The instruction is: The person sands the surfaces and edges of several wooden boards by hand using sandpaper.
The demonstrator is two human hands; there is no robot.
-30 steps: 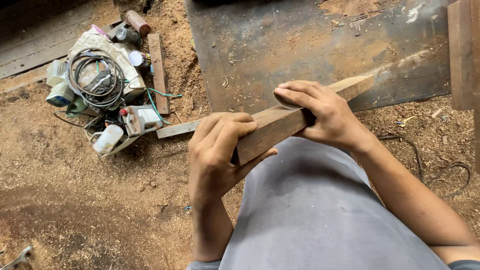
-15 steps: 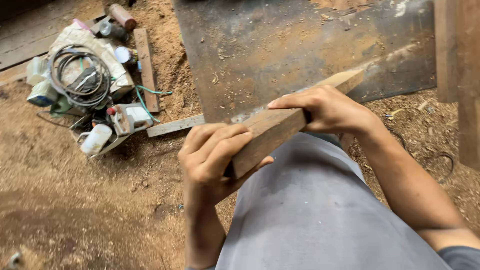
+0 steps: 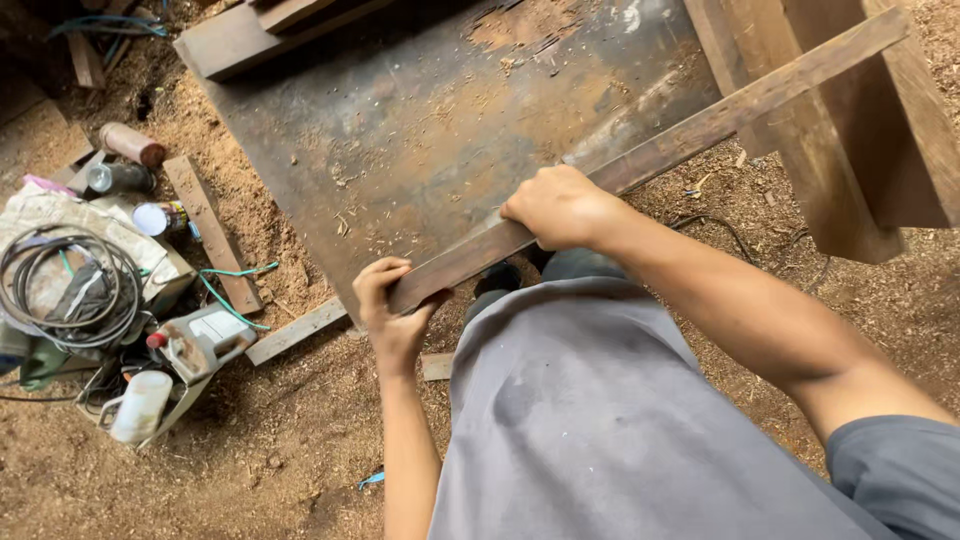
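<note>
The person holds a long wooden stick (image 3: 640,165) over the big dark board (image 3: 400,130) on the floor. The left hand (image 3: 390,310) has its grip shut around the stick's near end. The right hand (image 3: 560,205) grips it tight farther up. A coil of wire (image 3: 60,290) lies left of the board.

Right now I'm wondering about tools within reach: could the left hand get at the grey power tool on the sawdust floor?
Probably not as things stand. The left hand is closed on the end of the wooden plank, and the grey power tool lies low on the floor off to its left. Nothing blocks the way, but the hand would need to let go first.
</note>
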